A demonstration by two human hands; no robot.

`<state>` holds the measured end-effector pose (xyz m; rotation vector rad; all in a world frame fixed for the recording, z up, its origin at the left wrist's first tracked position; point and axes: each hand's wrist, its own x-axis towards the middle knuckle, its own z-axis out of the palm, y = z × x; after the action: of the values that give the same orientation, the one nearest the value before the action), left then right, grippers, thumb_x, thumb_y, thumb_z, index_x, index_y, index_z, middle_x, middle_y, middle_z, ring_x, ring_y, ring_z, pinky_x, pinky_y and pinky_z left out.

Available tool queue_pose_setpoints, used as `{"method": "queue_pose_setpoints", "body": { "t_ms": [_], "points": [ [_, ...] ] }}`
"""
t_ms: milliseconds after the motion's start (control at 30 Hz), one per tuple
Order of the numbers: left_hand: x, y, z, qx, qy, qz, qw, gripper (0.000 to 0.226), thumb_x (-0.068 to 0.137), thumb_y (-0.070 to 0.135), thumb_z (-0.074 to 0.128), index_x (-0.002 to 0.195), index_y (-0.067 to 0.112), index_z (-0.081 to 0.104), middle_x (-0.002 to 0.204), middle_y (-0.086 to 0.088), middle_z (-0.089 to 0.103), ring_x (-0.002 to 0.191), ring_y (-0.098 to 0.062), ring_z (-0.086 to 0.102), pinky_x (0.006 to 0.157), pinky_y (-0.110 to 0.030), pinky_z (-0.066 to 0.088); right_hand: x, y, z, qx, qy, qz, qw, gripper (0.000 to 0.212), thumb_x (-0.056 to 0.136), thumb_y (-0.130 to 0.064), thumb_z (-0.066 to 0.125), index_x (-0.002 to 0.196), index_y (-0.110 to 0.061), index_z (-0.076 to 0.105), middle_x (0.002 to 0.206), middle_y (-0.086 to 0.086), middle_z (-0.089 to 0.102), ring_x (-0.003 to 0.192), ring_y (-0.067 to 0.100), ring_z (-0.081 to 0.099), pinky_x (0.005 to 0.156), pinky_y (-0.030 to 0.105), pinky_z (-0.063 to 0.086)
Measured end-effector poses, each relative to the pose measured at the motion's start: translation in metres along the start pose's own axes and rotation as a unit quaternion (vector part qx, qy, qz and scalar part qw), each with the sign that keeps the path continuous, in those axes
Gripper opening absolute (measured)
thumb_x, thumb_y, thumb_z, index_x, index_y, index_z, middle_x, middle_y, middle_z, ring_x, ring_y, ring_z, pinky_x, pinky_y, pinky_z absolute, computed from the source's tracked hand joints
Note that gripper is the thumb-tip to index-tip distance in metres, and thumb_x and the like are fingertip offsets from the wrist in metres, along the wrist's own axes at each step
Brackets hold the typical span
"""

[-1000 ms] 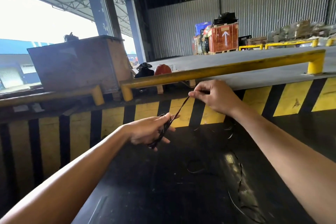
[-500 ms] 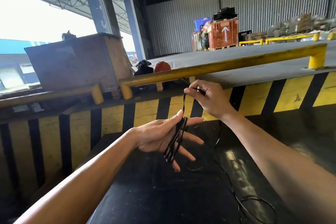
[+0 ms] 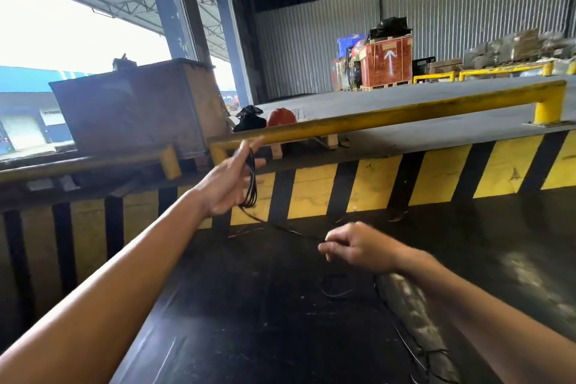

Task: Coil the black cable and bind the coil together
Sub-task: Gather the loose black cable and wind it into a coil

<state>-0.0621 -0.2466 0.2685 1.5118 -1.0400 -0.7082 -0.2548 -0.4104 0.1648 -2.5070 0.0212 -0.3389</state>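
L hand (image 3: 229, 179) at 11 o'clock, raised, fingers spread open w/ several loops of black cable (image 3: 251, 179) hanging across the palm. From the coil's bottom one strand runs down toward 4 o'clock to R hand (image 3: 355, 248), which is curled, fingertips pinching the strand; blurry there. More loose cable lies on the black desk (image 3: 249, 305) at 5 o'clock, near the R forearm. Yellow rail (image 3: 389, 117) and yellow/black striped edge (image 3: 436, 173) at 12–2 o'clock, behind both hands.
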Motion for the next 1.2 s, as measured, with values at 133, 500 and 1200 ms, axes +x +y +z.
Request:
{"method": "queue_pose_setpoints", "body": {
  "t_ms": [133, 500, 1200],
  "points": [
    [-0.005, -0.024, 0.007, 0.145, -0.108, -0.162, 0.970, 0.042, 0.082, 0.068, 0.028, 0.118, 0.061, 0.049, 0.153, -0.005, 0.033, 0.126, -0.030, 0.044, 0.109, -0.055, 0.031, 0.009, -0.014, -0.059, -0.061, 0.148, -0.038, 0.986, 0.024, 0.089, -0.037, 0.057, 0.081, -0.017, 0.067, 0.069, 0.004, 0.066, 0.056, 0.013, 0.055, 0.052, 0.026, 0.042],
    [-0.014, 0.019, 0.060, -0.248, -0.277, -0.023, 0.928, 0.050, 0.092, 0.056, 0.028, 0.140, 0.044, 0.039, 0.142, -0.011, 0.048, 0.120, -0.038, 0.056, 0.093, -0.068, 0.038, 0.028, -0.007, 0.011, 0.055, 0.170, -0.004, 0.984, 0.026, 0.097, -0.024, 0.045, 0.086, -0.011, 0.065, 0.062, -0.008, 0.065, 0.050, 0.010, 0.055, 0.052, 0.025, 0.047],
    [-0.033, 0.005, 0.031, -0.037, -0.282, -0.141, 0.948, 0.048, 0.091, 0.057, 0.029, 0.134, 0.047, 0.047, 0.143, 0.001, 0.049, 0.126, -0.030, 0.053, 0.096, -0.061, 0.044, 0.038, -0.014, -0.069, -0.077, 0.331, -0.003, 0.940, 0.039, 0.087, -0.050, 0.051, 0.071, -0.016, 0.061, 0.060, -0.006, 0.058, 0.055, 0.006, 0.056, 0.052, 0.021, 0.037]
  ]
}}
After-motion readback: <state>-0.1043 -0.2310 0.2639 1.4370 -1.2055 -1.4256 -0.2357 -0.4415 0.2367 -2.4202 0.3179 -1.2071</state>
